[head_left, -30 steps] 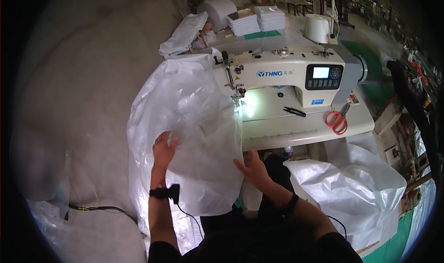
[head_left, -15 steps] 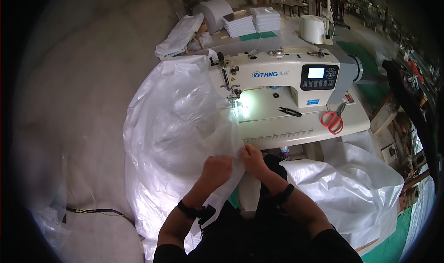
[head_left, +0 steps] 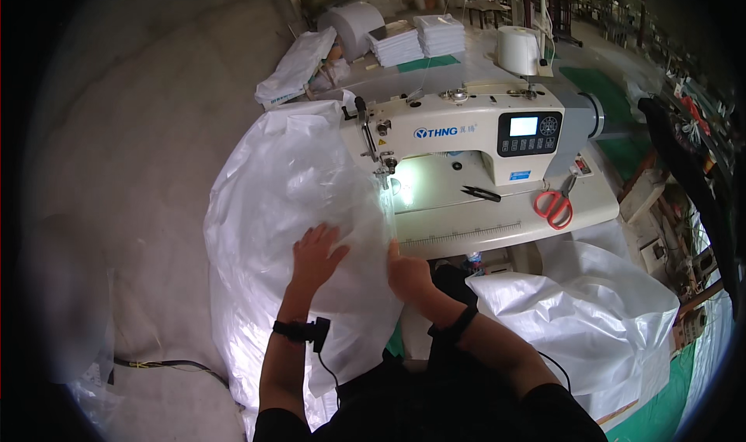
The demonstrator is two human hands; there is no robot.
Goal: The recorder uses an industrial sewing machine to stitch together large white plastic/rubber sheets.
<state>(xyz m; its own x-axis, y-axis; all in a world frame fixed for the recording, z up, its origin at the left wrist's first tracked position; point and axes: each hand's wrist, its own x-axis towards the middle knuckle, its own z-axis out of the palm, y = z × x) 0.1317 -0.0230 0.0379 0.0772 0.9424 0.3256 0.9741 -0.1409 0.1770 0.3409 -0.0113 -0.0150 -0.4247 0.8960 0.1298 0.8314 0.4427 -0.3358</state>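
A large translucent white plastic sheet (head_left: 264,186) drapes over the left of the sewing machine (head_left: 478,108) and hangs toward my lap. Its right edge runs beneath the lit needle area (head_left: 385,179). My left hand (head_left: 315,257) lies on the sheet with its fingers spread. At the front edge of the machine bed, my right hand (head_left: 409,279) is closed on the sheet's right edge, index finger pointing up along it. The hand itself partly hides the gripped part.
Red-handled scissors (head_left: 553,209) and black thread snips (head_left: 482,194) lie on the machine bed. A thread cone (head_left: 517,50) stands behind the machine. Folded white stacks (head_left: 440,36) sit farther back. More white sheeting (head_left: 583,310) is heaped at my right.
My left hand has left the sheet's right edge, moved left and up, and spread out on the sheet. My right hand stays near the edge, slightly left and lower. The view has shifted slightly.
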